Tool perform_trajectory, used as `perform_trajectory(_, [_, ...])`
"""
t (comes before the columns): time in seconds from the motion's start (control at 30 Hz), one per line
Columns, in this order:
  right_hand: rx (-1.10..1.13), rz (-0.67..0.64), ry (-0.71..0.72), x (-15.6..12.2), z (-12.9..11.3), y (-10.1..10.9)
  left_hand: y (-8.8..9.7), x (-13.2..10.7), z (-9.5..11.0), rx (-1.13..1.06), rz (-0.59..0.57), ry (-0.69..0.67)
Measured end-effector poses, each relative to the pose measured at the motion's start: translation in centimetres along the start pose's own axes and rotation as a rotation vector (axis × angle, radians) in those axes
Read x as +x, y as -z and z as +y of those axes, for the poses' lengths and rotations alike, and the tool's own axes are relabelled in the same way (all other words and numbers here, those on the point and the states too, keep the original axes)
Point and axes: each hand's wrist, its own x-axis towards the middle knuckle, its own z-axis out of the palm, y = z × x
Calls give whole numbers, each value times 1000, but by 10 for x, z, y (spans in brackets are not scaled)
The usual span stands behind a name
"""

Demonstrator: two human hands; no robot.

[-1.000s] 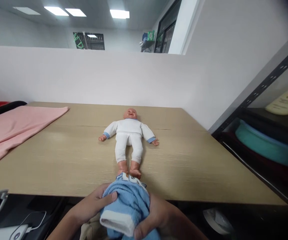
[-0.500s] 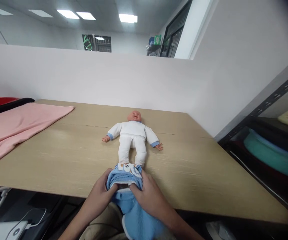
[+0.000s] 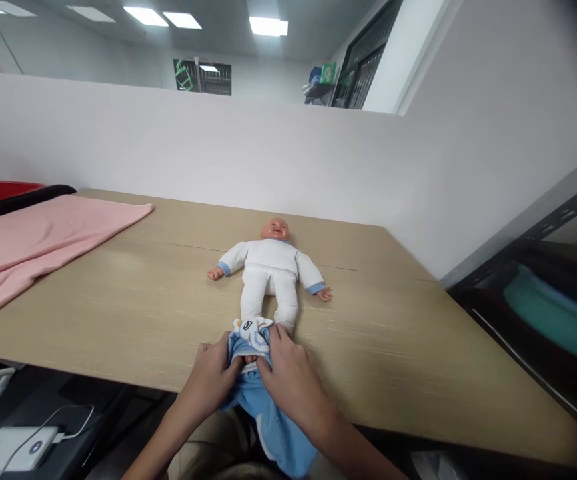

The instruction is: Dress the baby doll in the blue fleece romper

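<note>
In the lower middle of the frame, my left hand and right hand pinch fuzzy blue clothes around a foot of the baby doll

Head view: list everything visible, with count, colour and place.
Table: 1, tan, centre
Doll: 1, white clothing with blue cuffs, on table
Garment: 1, blue and white, by doll's legs
Cloth: 1, pink, table's left
Black-edged object: 1, red, far left
Device: 1, white, lower left
Basin-like object: 1, teal, right side
Low wall: 1, white, behind table
Ceiling lights: several, white, top
Pack: 1, green, beyond wall
Trousers: 1 pair, tan, bottom
Left hand: 1, gripping garment
Right hand: 1, gripping garment
</note>
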Motion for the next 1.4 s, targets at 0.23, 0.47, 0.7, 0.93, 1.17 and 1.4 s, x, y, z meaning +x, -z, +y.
perform_trajectory(0.23, [198, -33, 25, 6, 10, 3, 3, 8, -9, -343, 59, -56])
perform_trajectory(0.47, [520, 24, 83, 7, 25, 1, 11, 7, -10, -609, 84, -89])
perform_trajectory(0.7, [743, 113, 187, 19, 40, -12, 23, 19, -4, -465, 54, -188])
perform_trajectory(0.93, [740, 148, 378, 50, 63, 0, 46, 51, -6, -512, -9, -289])
perform_trajectory(1.17, [683, -133, 377, 68, 81, 32, 66, 73, -6, -647, -351, -162])
perform_trajectory(1.4, [979, -201, 309, 45, 112, 20, 70, 55, -21, -625, -300, -121])
